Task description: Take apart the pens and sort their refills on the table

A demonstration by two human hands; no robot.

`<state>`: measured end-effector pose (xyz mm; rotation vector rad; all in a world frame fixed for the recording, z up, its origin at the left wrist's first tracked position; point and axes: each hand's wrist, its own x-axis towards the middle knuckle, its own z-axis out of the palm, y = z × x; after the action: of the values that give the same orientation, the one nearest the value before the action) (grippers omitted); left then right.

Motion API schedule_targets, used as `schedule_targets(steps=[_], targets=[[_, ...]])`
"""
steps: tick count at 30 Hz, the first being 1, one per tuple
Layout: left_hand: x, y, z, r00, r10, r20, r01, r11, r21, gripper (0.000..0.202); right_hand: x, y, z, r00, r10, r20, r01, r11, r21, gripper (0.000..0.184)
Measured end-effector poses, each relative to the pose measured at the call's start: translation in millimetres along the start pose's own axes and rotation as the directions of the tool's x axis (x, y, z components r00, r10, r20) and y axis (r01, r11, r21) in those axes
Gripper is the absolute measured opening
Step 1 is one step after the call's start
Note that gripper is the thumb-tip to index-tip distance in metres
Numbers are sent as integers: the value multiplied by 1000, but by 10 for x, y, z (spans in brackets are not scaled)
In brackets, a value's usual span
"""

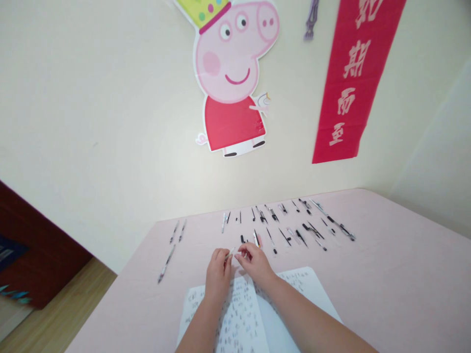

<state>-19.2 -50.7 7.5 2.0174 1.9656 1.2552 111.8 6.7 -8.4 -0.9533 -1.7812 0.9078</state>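
Observation:
My left hand (218,272) is closed in a pinch on a thin, pale pen part (231,253) that sticks out toward the right. Close beside it, my right hand (256,263) pinches a small whitish pen part (238,253), too small to make out fully. The two pieces nearly meet, and I cannot tell whether they touch. Both forearms reach over an open notebook (243,314) with handwriting on its pages. Just beyond my right hand lie a black pen cap (242,239) and a slim pen piece (256,239).
Pen parts, including caps (274,251), refills (270,236) and barrels (223,223), lie in two rows on the pink tabletop (386,274). Three whole-looking pens (167,264) lie at the left. A wall with a pig cutout (235,122) and a red banner (342,98) borders the table's back.

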Motion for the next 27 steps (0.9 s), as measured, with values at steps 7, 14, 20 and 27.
schedule_targets(steps=[7, 14, 20, 27], targets=[[-8, 64, -14, 998, -16, 55, 19, 999, -51, 24, 38, 68, 59, 995, 98, 11, -96, 942, 322, 21], [-13, 90, -2, 996, -12, 86, 20, 996, -85, 25, 59, 73, 57, 988, 150, 30, -147, 887, 438, 22], [-11, 29, 20, 1000, -28, -1, 28, 1000, 11, 11, 87, 109, 50, 981, 191, 24, -177, 844, 507, 22], [-11, 36, -14, 1000, 11, 3, -11, 997, 72, 14, 104, 114, 51, 973, 233, -7, -197, 836, 512, 32]])
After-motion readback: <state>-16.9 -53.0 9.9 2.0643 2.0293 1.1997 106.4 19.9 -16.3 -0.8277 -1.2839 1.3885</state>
